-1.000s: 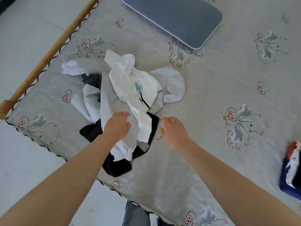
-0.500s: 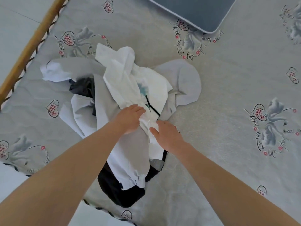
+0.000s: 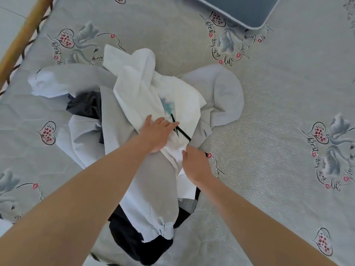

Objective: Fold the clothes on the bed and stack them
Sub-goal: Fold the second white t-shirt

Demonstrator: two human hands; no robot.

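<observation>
White shirt (image 3: 138, 89); grey floral sheet (image 3: 278, 112)

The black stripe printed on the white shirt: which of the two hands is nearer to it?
Left. The left hand lies on the white shirt with its fingertips reaching the black stripe. The right hand pinches the shirt's edge below the stripe, a little apart from it.

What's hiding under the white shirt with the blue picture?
Under the white printed shirt lies a pale grey hooded jacket, with dark black clothes poking out below and at the left. How many more clothes are buried underneath cannot be seen.
</observation>
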